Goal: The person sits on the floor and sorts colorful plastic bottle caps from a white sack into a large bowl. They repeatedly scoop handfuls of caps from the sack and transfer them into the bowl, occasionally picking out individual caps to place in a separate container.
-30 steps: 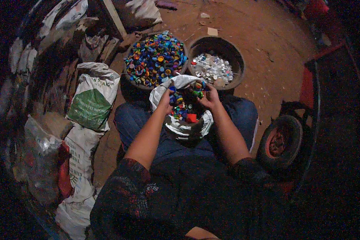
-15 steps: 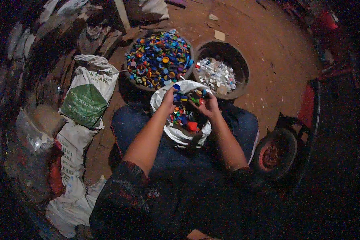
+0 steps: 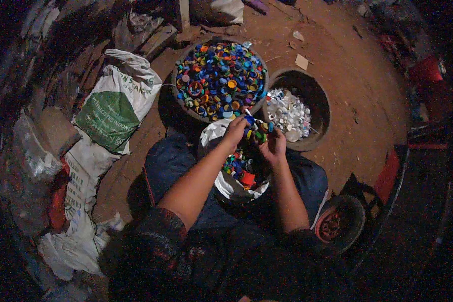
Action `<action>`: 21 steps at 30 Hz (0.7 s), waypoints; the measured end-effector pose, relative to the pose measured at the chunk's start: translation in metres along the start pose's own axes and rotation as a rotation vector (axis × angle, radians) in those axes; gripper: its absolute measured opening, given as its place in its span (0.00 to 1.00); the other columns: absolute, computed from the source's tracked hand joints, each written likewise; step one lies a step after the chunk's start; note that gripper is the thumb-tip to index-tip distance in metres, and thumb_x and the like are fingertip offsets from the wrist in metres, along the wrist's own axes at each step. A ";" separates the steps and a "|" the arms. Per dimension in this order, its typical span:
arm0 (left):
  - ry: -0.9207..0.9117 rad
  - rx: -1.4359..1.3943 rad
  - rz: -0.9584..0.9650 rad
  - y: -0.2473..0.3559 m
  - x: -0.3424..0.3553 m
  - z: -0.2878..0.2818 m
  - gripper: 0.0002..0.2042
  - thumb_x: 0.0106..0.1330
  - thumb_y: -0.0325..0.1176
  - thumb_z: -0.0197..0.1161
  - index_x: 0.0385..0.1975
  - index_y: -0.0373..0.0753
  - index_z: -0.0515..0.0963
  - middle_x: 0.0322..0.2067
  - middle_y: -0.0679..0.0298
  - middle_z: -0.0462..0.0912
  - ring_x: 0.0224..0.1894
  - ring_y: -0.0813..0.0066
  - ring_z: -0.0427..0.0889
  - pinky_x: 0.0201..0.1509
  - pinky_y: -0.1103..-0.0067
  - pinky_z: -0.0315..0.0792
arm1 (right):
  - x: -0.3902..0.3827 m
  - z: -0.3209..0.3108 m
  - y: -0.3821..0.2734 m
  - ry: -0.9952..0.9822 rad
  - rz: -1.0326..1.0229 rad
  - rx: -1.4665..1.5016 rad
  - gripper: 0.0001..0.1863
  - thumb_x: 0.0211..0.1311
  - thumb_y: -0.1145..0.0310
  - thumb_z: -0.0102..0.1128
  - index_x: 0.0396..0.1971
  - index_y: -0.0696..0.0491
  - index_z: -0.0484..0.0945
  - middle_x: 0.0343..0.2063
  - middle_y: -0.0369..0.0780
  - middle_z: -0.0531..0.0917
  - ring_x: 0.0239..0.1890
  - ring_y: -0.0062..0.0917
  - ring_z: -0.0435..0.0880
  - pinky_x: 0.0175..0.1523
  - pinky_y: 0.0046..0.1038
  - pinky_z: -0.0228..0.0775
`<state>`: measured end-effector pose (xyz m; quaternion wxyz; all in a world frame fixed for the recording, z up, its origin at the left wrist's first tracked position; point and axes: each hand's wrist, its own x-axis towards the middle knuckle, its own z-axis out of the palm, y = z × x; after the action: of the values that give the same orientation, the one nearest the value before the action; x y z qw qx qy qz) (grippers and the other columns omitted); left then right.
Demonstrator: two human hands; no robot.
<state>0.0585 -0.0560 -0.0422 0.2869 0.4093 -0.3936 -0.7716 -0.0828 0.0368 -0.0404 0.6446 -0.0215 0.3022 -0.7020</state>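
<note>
On my lap, the white sack (image 3: pixel 225 183) of mixed bottle caps (image 3: pixel 240 168) sits as before. Both hands have risen to its far rim: left hand (image 3: pixel 235 130) and right hand (image 3: pixel 273 146) each pinch caps, nearer the full colour basin (image 3: pixel 186 108).
</note>
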 end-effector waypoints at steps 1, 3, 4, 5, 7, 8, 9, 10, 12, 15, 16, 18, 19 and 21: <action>0.046 -0.037 -0.016 0.002 -0.002 0.003 0.10 0.61 0.38 0.54 0.32 0.40 0.77 0.31 0.70 0.76 0.36 0.80 0.72 0.43 0.80 0.66 | 0.002 0.001 0.001 0.016 -0.011 -0.011 0.22 0.68 0.58 0.37 0.52 0.56 0.70 0.49 0.46 0.77 0.47 0.40 0.78 0.51 0.41 0.73; 0.130 -0.108 -0.050 0.008 -0.005 0.009 0.10 0.61 0.39 0.54 0.32 0.41 0.77 0.31 0.70 0.77 0.36 0.80 0.73 0.42 0.79 0.67 | 0.005 0.004 0.002 0.081 -0.048 0.029 0.21 0.67 0.59 0.39 0.50 0.58 0.71 0.45 0.46 0.79 0.44 0.39 0.80 0.51 0.43 0.73; 0.076 -0.226 -0.115 -0.005 0.005 0.001 0.10 0.61 0.39 0.54 0.33 0.41 0.77 0.31 0.69 0.77 0.35 0.79 0.74 0.41 0.78 0.69 | 0.007 0.012 0.004 0.104 -0.058 0.049 0.21 0.66 0.60 0.40 0.48 0.59 0.72 0.43 0.46 0.80 0.42 0.38 0.80 0.51 0.44 0.73; 0.020 -0.343 -0.179 -0.021 0.018 -0.011 0.10 0.61 0.39 0.54 0.33 0.42 0.77 0.31 0.69 0.78 0.35 0.78 0.75 0.40 0.78 0.70 | 0.008 0.020 0.006 0.068 -0.066 0.074 0.21 0.67 0.60 0.39 0.50 0.58 0.72 0.46 0.47 0.79 0.44 0.39 0.79 0.53 0.43 0.71; -0.082 -0.532 -0.322 -0.012 0.018 -0.010 0.10 0.60 0.40 0.53 0.35 0.43 0.77 0.31 0.68 0.79 0.34 0.75 0.78 0.38 0.76 0.73 | 0.003 0.031 0.001 0.013 -0.106 0.119 0.22 0.67 0.59 0.37 0.53 0.56 0.70 0.50 0.47 0.77 0.49 0.41 0.77 0.58 0.41 0.67; -0.119 -0.601 -0.396 0.008 0.005 -0.001 0.11 0.60 0.40 0.53 0.36 0.43 0.77 0.31 0.68 0.79 0.33 0.74 0.79 0.37 0.75 0.74 | 0.002 0.024 -0.004 0.049 -0.091 0.146 0.22 0.68 0.59 0.37 0.53 0.57 0.70 0.50 0.48 0.77 0.49 0.41 0.77 0.58 0.41 0.67; -0.146 -0.674 -0.457 0.028 -0.005 0.001 0.11 0.60 0.41 0.53 0.37 0.44 0.76 0.31 0.67 0.79 0.33 0.72 0.80 0.37 0.74 0.75 | 0.003 0.023 -0.007 0.074 -0.063 0.171 0.22 0.68 0.59 0.36 0.53 0.57 0.70 0.50 0.48 0.76 0.49 0.41 0.77 0.58 0.40 0.67; -0.129 -0.681 -0.456 0.017 0.003 -0.003 0.14 0.60 0.42 0.53 0.42 0.46 0.75 0.30 0.68 0.80 0.31 0.72 0.81 0.33 0.73 0.76 | 0.004 0.022 -0.009 0.099 -0.033 0.195 0.22 0.68 0.59 0.36 0.53 0.57 0.70 0.50 0.49 0.76 0.49 0.41 0.77 0.58 0.40 0.67; -0.153 -0.697 -0.386 0.005 0.011 -0.011 0.15 0.59 0.41 0.53 0.45 0.47 0.74 0.30 0.68 0.79 0.32 0.75 0.81 0.31 0.74 0.75 | 0.005 0.024 -0.011 0.092 -0.108 0.125 0.21 0.65 0.58 0.40 0.48 0.57 0.74 0.46 0.47 0.79 0.47 0.38 0.79 0.56 0.38 0.69; -0.185 -0.745 -0.312 0.002 0.015 -0.013 0.17 0.58 0.41 0.54 0.48 0.49 0.74 0.31 0.70 0.79 0.32 0.79 0.79 0.27 0.78 0.72 | 0.020 -0.009 -0.015 0.126 -0.016 0.063 0.19 0.64 0.58 0.44 0.44 0.56 0.76 0.41 0.45 0.81 0.46 0.35 0.79 0.50 0.33 0.73; -0.199 -0.750 -0.280 0.007 0.012 -0.012 0.17 0.58 0.41 0.54 0.48 0.50 0.74 0.32 0.71 0.78 0.32 0.79 0.79 0.27 0.79 0.71 | 0.023 -0.015 -0.018 0.170 0.046 0.027 0.19 0.63 0.59 0.45 0.44 0.56 0.76 0.40 0.44 0.81 0.45 0.35 0.80 0.49 0.33 0.74; -0.148 -0.730 -0.237 0.021 0.004 -0.010 0.17 0.58 0.41 0.54 0.47 0.48 0.74 0.31 0.70 0.78 0.31 0.78 0.78 0.28 0.79 0.71 | 0.042 -0.007 -0.006 0.325 0.093 0.058 0.18 0.62 0.60 0.49 0.46 0.57 0.74 0.39 0.43 0.81 0.41 0.34 0.81 0.48 0.33 0.76; -0.150 -0.737 -0.249 0.018 0.006 -0.012 0.16 0.58 0.40 0.53 0.46 0.47 0.74 0.31 0.70 0.78 0.31 0.77 0.79 0.29 0.79 0.72 | 0.058 -0.024 -0.003 0.270 -0.005 -0.178 0.20 0.63 0.59 0.46 0.48 0.57 0.72 0.42 0.44 0.80 0.43 0.35 0.81 0.49 0.33 0.75; -0.144 -0.753 -0.264 0.004 0.017 -0.022 0.15 0.58 0.40 0.53 0.45 0.45 0.74 0.30 0.69 0.79 0.31 0.75 0.79 0.31 0.78 0.73 | 0.102 -0.046 0.002 0.226 -0.012 -0.308 0.20 0.64 0.58 0.44 0.48 0.58 0.71 0.43 0.45 0.78 0.43 0.36 0.79 0.48 0.34 0.74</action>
<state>0.0693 -0.0791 -0.0536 0.2869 0.2673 -0.0468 -0.9187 -0.1172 -0.0384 -0.1150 0.5913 -0.0427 0.4763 -0.6493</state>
